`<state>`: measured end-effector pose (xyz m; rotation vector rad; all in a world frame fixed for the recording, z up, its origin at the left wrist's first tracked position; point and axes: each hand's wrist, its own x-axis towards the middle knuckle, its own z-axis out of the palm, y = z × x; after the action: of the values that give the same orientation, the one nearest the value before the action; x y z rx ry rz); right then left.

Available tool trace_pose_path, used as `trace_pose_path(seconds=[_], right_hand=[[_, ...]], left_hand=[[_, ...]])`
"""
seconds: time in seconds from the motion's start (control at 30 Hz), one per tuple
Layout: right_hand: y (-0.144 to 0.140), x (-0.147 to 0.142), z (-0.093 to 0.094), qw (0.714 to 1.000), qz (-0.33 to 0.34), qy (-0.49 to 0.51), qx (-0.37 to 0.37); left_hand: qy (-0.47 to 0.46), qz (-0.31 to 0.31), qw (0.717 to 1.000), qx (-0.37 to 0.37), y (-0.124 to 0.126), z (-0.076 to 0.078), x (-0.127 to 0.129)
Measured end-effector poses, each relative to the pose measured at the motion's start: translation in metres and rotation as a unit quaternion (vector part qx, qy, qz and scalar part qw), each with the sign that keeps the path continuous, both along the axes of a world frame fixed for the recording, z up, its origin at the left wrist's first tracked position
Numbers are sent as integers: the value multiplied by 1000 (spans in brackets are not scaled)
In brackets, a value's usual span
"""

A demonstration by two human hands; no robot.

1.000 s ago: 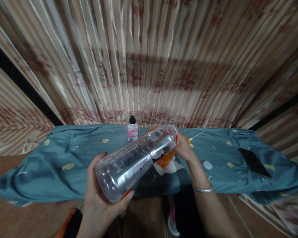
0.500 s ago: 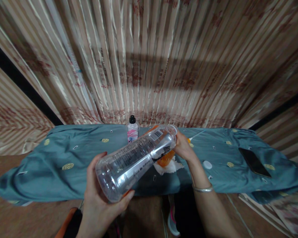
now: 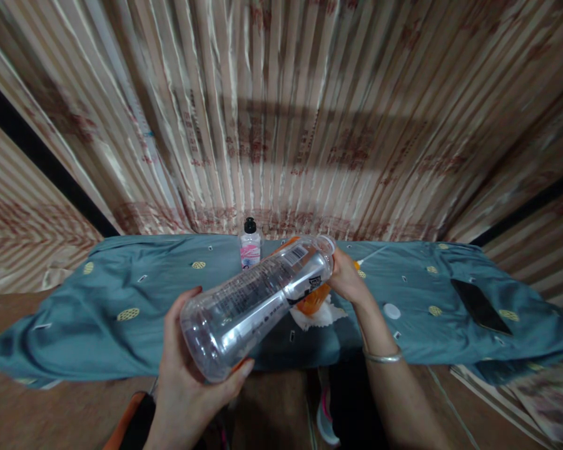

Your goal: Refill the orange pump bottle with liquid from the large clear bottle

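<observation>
A clear plastic bottle (image 3: 258,300) lies tilted in mid-air above the near edge of the table, its base pointing toward seven o'clock and its open neck toward one o'clock. A see-through label wraps its middle with rows of small print too blurred to read; a white barcode patch sits near the shoulder and a small dark logo square lies just below it, its lettering also unreadable. The left hand (image 3: 187,375) cups the base from below, thumb up one side and fingers curled round the other, gripping it. The right hand (image 3: 349,278) is closed round the neck end at about two o'clock from the bottle's middle. Just behind the bottle, partly hidden by it, an orange object (image 3: 312,301) rests on a crumpled white tissue (image 3: 316,317). At twelve o'clock a small bottle (image 3: 250,247) with a black cap and a pink-and-white label stands upright near the curtain (image 3: 281,112); its label text cannot be made out. At three o'clock a white cap (image 3: 391,311) lies on the teal cloth (image 3: 98,300), and farther that way lies a dark phone (image 3: 481,307). A silver bangle (image 3: 382,358) circles the right wrist.
</observation>
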<state>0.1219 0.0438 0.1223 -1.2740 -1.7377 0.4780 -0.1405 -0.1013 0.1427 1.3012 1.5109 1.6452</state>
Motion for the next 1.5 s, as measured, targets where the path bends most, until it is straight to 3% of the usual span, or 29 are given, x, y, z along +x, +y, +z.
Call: trace_pose_path(seconds=[1.5], right_hand=[[1,1,-3,1000,10,0,2]], left_hand=[[3,1,1000,4,0,-2,0]])
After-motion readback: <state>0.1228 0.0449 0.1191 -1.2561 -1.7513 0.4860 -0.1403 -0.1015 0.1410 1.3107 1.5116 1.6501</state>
